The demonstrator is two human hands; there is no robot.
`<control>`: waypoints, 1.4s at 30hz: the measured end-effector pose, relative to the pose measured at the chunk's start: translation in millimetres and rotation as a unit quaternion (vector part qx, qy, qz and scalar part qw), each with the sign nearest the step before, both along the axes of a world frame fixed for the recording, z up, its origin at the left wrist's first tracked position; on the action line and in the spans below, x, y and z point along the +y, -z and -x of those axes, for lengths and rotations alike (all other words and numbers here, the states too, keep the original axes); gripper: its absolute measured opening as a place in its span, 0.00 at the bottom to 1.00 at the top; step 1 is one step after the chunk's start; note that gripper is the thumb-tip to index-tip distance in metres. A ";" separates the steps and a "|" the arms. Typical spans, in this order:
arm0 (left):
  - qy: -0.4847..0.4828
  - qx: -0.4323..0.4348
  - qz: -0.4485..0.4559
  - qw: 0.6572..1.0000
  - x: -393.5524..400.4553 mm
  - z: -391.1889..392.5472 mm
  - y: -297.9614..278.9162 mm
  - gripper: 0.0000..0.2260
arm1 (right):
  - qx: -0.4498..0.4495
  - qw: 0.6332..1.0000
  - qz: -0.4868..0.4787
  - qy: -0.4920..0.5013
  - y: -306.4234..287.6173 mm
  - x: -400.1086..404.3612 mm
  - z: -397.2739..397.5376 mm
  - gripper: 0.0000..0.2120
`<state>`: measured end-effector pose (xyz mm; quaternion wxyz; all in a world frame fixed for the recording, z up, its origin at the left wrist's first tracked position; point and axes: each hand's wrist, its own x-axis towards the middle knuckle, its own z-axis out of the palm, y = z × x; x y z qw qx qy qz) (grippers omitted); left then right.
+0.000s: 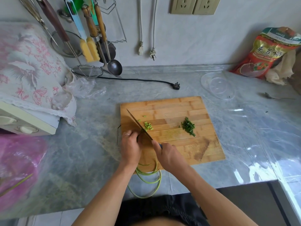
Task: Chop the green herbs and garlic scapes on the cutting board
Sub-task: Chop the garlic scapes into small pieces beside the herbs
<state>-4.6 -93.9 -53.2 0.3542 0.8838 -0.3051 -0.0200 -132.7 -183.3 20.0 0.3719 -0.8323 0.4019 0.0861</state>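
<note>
The herbs [188,126] lie chopped on the cutting board [203,149]. A few scape pieces [148,125] are cut. The garlic scapes [147,180], mostly uncut, are pinned by the left hand [130,147]; the knife [140,126] is gripped by the right hand [170,156].

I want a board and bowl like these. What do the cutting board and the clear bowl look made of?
Cutting board: likely bamboo or wood, matte, judging by its glued tan strips and a darker stain. Clear bowl: see-through and glossy; plastic or glass, the picture cannot settle which.
</note>
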 end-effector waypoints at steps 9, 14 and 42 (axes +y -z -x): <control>0.009 0.009 -0.009 1.000 0.7 -0.8 -2.7 0.07 | 0.002 1.000 -0.001 -0.018 -3.3 -3.1 -7.3 0.30; 0.021 -0.012 -0.017 1.000 2.3 0.3 -2.7 0.08 | 0.002 1.000 -0.010 0.006 -0.7 -3.2 -3.9 0.31; -0.048 0.058 0.100 0.992 5.2 2.3 -1.1 0.02 | -0.007 0.999 0.019 -0.049 -15.4 2.3 4.7 0.33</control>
